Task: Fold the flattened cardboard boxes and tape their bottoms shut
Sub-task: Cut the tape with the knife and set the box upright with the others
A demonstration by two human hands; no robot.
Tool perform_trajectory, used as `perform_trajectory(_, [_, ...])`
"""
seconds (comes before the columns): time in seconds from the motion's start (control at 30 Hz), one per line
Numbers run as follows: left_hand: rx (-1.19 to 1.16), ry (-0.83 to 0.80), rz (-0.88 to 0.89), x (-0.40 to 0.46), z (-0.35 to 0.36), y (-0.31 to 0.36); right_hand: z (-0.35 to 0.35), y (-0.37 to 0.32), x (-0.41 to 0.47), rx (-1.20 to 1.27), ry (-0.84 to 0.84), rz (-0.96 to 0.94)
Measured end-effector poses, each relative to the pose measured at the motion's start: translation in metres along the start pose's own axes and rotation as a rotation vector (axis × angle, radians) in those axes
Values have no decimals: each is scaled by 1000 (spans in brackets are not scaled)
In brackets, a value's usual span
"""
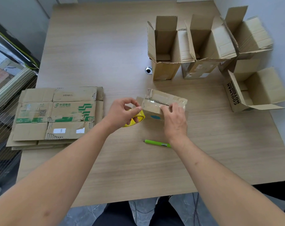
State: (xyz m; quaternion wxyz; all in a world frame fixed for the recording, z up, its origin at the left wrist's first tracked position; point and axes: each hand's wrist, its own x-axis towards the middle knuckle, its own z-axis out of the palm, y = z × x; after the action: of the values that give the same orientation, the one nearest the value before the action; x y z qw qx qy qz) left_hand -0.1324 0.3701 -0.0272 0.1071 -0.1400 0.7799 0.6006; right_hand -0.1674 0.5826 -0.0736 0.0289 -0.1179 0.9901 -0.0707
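Small brown cardboard box point(161, 105) sits bottom-up at tabletop point(122, 160) centre, flaps closed, clear tape partly over the seam. Left hand point(122, 113) grips yellow tape roll point(136, 119) just left of box; right hand point(175, 119) presses straight fingers on the tape near the box's front edge, not curled round anything.

Risks, judged:
- tape pulled w/ box unbraced → box slides or tips, strip wrinkles
- strip drifts off seam → flaps gap, bottom weak
- clear tape sticks to itself or fingers
- green utility knife point(157, 143) lies just below right wrist; reaching blind could nick the hand.

Flat cardboard stack point(57, 116) at left still unfolded; done open boxes point(203, 46) at right.
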Motion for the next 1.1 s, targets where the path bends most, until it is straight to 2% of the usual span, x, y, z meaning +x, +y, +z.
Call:
perform_trajectory(0.1, [-5,2,1,-2,-3,1,-5,0,2,-41,-97,106])
perform_trajectory(0.23, [8,62,-11,-5,-5,-2,-9,-22,6,42,-271,275])
perform_trajectory(0.33, [11,62,-18,-7,-5,-3,-3,-29,8,20,-277,308])
perform_trajectory(0.47, [19,46,-20,-7,-8,-6,7,-31,4,102,-133,223])
perform_trajectory(0.7, [64,35,-38,0,-15,-8,9,-23,-2,322,-38,-59])
perform_trajectory(0.9, [79,-34,-38,2,-18,-6,3,-15,5,365,-100,-261])
perform_trajectory(0.97, [99,-66,-23,3,-18,-6,0,-12,9,391,-141,-265])
perform_trajectory(1.1, [139,-119,17,4,-15,-6,-10,-14,4,634,-66,-260])
